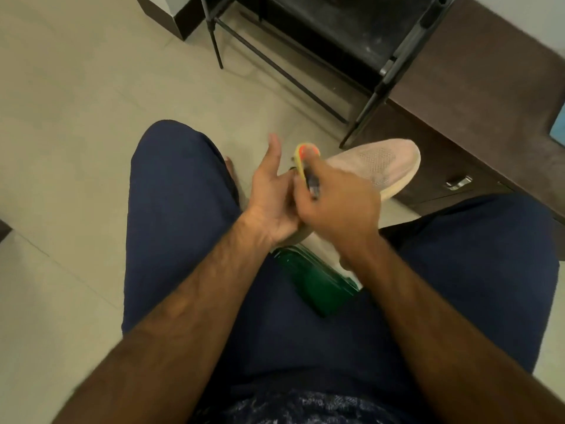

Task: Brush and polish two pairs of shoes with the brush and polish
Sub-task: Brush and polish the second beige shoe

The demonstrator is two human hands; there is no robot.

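Seated person, view straight down onto lap; dark blue trousers [183, 215], both forearms reaching forward. Shoe [376, 166]: pale pink knit upper, light sole, held in the air above the gap between the knees, toe pointing away and to the right, heel toward the body. Left grip [272, 194] is at the heel end, palm turned up and inward, thumb sticking straight up clear of the shoe; its fingers go behind the heel, largely hidden by the other hand, and appear to clasp the shoe. Right grip [342, 209] is clenched round the dark handle of the brush [305, 165], knuckles up. Brush head is yellow with an orange patch, set against the shoe's rear opening just beside the left thumb; motion blur hides its bristles. Green container [315, 283] lies on its side on the lap between the thighs, below both wrists, partly covered by the right wrist; label unreadable, so cannot tell if it is the polish. Bare foot [230, 166] shows on the floor [76, 117] past the left knee; floor is pale tile. Black metal frame [305, 41] stands ahead. Brown cabinet [477, 102] on the right, metal handle [458, 182] on its front, near the toe of the shoe.
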